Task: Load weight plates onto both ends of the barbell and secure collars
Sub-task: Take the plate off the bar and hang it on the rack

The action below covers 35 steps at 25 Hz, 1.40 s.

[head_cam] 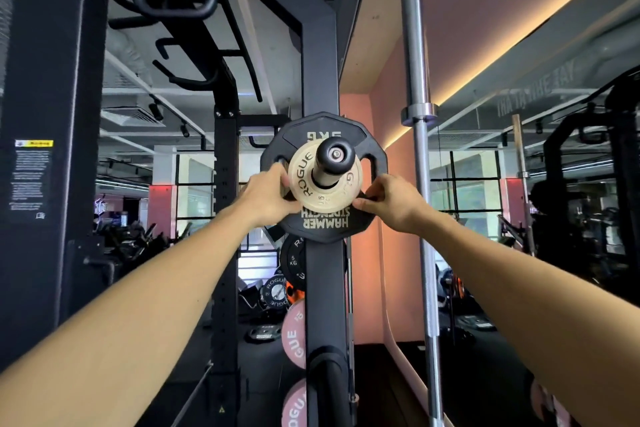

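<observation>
Left fingers: curling round the left rim of the tan plate (323,177), left hand (268,199) pinching it from the side.
Right fingers: bent and pinching at the lower right edge, right hand (389,203) lying half on the tan plate, half on the black plate (325,224); exactly which plate being gripped, impossible to tell.
Between the fingers: tan plate sitting on the storage peg (334,156), peg's black end cap poking out toward the camera.
Behind the fingers: black plate hanging on the same peg, touching the back of the tan one, mounted on the rack upright (320,80).
Right of the right fingers: barbell (417,114) standing upright, well apart from both hands, sleeve bare.
Below the fingers: more plates (294,336) stacked on lower pegs.
Step, judging: pulling the small plate off the peg, loading not yet begun.
Risk: tan plate tilting and binding on the peg if pulled unevenly.
Risk: plate slipping from a thin fingertip pinch once clearing the end cap, dropping toward the plates below.
Risk: black plate dragging forward along with it, right fingers overlapping both.
</observation>
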{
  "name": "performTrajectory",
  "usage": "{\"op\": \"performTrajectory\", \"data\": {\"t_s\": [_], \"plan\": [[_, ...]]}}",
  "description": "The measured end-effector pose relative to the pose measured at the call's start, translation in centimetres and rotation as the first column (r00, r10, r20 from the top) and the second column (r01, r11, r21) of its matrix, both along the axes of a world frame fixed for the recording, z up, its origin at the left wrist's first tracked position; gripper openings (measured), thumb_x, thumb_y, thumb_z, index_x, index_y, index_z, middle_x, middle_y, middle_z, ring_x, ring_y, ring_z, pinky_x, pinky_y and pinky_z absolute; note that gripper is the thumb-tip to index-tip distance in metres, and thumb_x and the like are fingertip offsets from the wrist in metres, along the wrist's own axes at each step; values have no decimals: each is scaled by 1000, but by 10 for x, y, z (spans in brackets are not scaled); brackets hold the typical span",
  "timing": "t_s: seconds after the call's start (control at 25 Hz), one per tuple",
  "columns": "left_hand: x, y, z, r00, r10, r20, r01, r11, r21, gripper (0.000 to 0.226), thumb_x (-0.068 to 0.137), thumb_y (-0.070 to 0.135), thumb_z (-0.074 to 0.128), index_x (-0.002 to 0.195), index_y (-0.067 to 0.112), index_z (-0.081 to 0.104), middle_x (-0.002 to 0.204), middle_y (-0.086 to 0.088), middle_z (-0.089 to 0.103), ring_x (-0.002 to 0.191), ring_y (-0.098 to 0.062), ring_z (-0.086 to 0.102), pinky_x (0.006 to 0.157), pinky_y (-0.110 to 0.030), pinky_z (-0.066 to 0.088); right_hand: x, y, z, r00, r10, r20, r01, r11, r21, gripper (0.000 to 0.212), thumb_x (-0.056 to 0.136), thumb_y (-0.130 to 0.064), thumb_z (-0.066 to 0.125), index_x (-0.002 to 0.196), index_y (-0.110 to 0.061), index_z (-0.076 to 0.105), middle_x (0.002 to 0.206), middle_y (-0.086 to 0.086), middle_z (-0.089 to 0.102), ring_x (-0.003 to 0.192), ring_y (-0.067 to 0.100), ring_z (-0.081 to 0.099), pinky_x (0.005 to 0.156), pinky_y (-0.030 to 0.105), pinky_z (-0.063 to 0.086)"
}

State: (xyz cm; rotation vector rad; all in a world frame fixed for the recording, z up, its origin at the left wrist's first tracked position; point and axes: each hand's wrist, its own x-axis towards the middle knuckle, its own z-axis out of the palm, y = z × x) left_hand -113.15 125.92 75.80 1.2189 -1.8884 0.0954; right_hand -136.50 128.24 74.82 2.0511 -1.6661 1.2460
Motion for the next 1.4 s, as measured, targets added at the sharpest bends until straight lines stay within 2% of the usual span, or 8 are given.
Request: {"op": "performTrajectory", "data": {"t_s": [0.12,0.28,0.44,0.6,0.84,1.08,1.24,1.4], "plan": [[13,25,-39,997,-25,74,17,994,105,38,77,37,78,104,21,57,98,-6,63,92,-26,60,84,-38,51,-9,28,-37,1000,24,-18,-21,993,116,48,86,-48,67,113,-8,61,117,10,65,103,26,62,88,34,50],[38,66,-78,996,35,84,-50,979,195,39,74,51,76,104,32,60,110,0,59,102,-24,57,89,-34,48,-16,68,-76,999,31,-33,-20,955,296,74,83,-64,60,134,-10,51,139,9,53,122,26,54,102,36,44],[74,117,-93,992,65,106,-88,971,224,43,78,52,74,112,29,61,109,0,60,101,-22,58,81,-31,44,6,105,-92,993,100,-63,-73,937,341,82,82,-66,59,143,-13,45,145,8,49,127,25,52,104,31,39],[126,164,-89,987,123,106,-146,959,244,43,78,59,70,110,32,61,101,5,63,98,-18,60,81,-31,44,55,125,-93,977,206,-60,-170,912,374,74,86,-62,58,143,-16,45,147,5,49,132,22,48,103,26,35],[242,220,-96,939,290,184,-336,884,324,48,76,70,63,112,38,63,114,7,63,117,-21,51,103,-41,42,160,134,-95,949,302,-88,-224,847,482,63,82,-55,69,128,-14,57,130,1,59,120,22,56,101,27,41],[395,270,-104,917,353,187,-398,837,375,34,80,59,67,102,34,66,97,10,62,103,-17,55,97,-36,43,316,143,-107,912,403,-77,-302,786,540,65,72,-59,75,120,-19,59,118,0,62,114,21,58,106,38,43],[499,292,-111,904,353,242,-422,825,377,37,80,62,65,105,34,66,93,8,58,101,-19,54,95,-37,43,422,161,-114,908,411,-79,-303,776,553,70,70,-60,76,124,-19,60,119,0,64,114,21,59,106,40,44],[594,303,-119,904,333,268,-418,820,392,43,80,62,65,112,33,65,109,6,61,110,-19,53,99,-36,42,519,183,-116,912,406,-57,-303,761,573,64,77,-53,75,127,-17,57,124,0,62,119,21,56,109,39,40]]}}
